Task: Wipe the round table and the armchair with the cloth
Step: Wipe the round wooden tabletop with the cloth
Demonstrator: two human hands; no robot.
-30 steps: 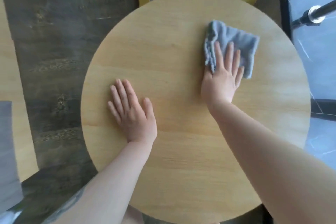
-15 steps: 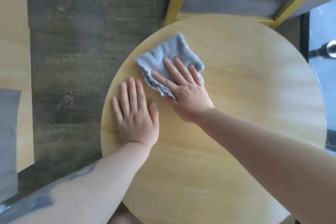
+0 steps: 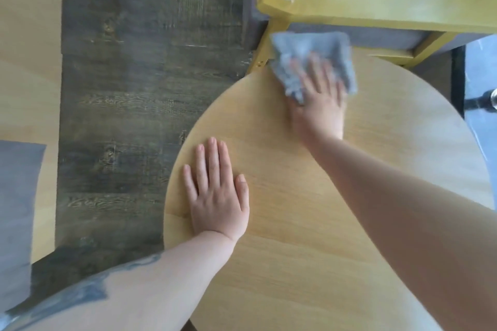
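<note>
From the head view, the right hand (image 3: 321,99) presses flat on a crumpled grey-blue cloth (image 3: 312,62) at the far edge of the round pale-wood table (image 3: 336,223), its fingers (image 3: 313,76) straight and slightly spread on top of the fabric rather than curled round it; the hand and cloth are blurred, so finer detail cannot be told. The cloth overhangs the surface's rim a little, just beside the yellow wooden frame of the grey-cushioned armchair (image 3: 376,11) that stands behind the table. The left hand (image 3: 217,193) lies palm down on the near-left part of the surface, fingers straight and close together, thumb apart, holding nothing; it seems to steady the table.

The step in hand looks like the table wipe, with the cloth working the far rim. The armchair appears untouched by the cloth as yet. The next move probably calls for sweeping the cloth along the rest of the surface, keeping flat pressure so it does not slide off the edge, before lifting it to the chair frame and cushion.

Counted: one cloth, one round table, one armchair, two hands. Beyond them lie a dark wood-plank floor (image 3: 139,75) and a grey shape (image 3: 16,209) at the left edge that I cannot identify
</note>
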